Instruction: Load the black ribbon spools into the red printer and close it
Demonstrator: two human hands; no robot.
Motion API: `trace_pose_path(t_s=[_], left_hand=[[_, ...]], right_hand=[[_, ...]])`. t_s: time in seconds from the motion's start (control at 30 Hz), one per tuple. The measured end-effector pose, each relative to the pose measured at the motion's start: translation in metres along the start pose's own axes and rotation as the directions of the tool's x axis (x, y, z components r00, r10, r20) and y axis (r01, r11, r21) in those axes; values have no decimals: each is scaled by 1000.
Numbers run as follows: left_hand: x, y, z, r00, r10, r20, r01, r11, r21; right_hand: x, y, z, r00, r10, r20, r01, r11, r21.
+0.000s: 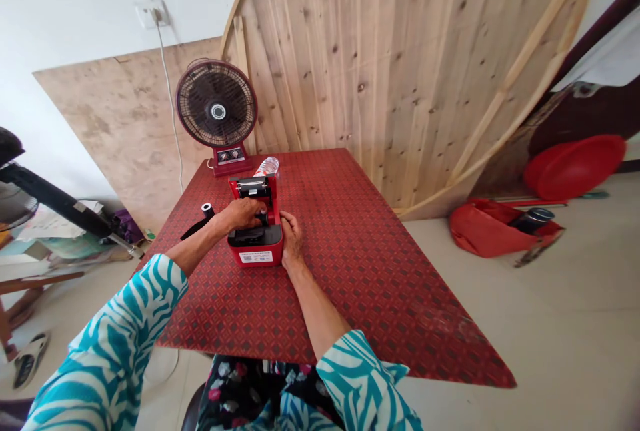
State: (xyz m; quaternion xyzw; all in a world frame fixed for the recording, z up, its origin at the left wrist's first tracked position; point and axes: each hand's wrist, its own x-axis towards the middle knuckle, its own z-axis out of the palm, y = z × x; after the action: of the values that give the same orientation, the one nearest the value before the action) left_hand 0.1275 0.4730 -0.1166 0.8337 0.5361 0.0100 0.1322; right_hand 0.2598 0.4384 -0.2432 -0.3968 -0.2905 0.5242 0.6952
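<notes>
A red and black label printer (pixel 256 255) stands on the patterned table with its lid raised at the back. Inside the open printer, my left hand (pixel 246 213) is closed, its fingers bent around a small black roll (pixel 263 219); the fingertips are partly hidden. My right hand (pixel 292 237) grips the printer's right side, with the thumb and fingers along its edge. To the left of the printer, a black ribbon roll (pixel 207 210) with a pale core stands on the table, partly behind my left forearm.
Behind the printer lies a clear plastic bottle (pixel 269 166). A dark red fan (pixel 218 111) stands at the table's back left corner. The red-patterned table (pixel 380 284) narrows away from me. A red bag (pixel 483 227) and a red basin (pixel 575 167) are on the right.
</notes>
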Motion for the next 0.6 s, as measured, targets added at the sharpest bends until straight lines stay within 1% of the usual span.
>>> trace_pose_path(t_s=[0.1,0.2,0.27,0.33,0.37,0.43,0.5,0.57,0.6], left_hand=[[-4,0,3,996,-4,-88,0,999,-51],[-12,0,0,989,23,-148,-37,995,-90],[-24,-1,-8,978,75,-193,-102,986,-135],[-38,-6,-19,953,102,-285,-164,965,-203],[-45,-11,-25,936,86,-342,-173,957,-233],[-56,-25,-36,901,-7,-433,-126,953,-277],[-60,-45,-43,865,-137,-482,-22,950,-310],[-55,-67,-43,834,-263,-484,91,933,-349],[-50,-78,-41,828,-309,-468,139,922,-362]], right_hand=[[0,0,-1,1000,6,0,-6,1000,4],[-1,-1,-2,1000,18,9,-18,1000,7],[-2,-1,-2,999,33,9,-33,999,8],[-2,-2,-3,999,42,2,-42,999,6],[-2,-2,-3,999,41,-2,-41,999,4],[-2,-1,-4,999,37,-8,-37,999,2],[-1,-1,-5,999,40,-12,-40,999,6],[-1,0,-5,998,55,-16,-55,998,5],[-1,0,-6,998,65,-18,-65,998,5]])
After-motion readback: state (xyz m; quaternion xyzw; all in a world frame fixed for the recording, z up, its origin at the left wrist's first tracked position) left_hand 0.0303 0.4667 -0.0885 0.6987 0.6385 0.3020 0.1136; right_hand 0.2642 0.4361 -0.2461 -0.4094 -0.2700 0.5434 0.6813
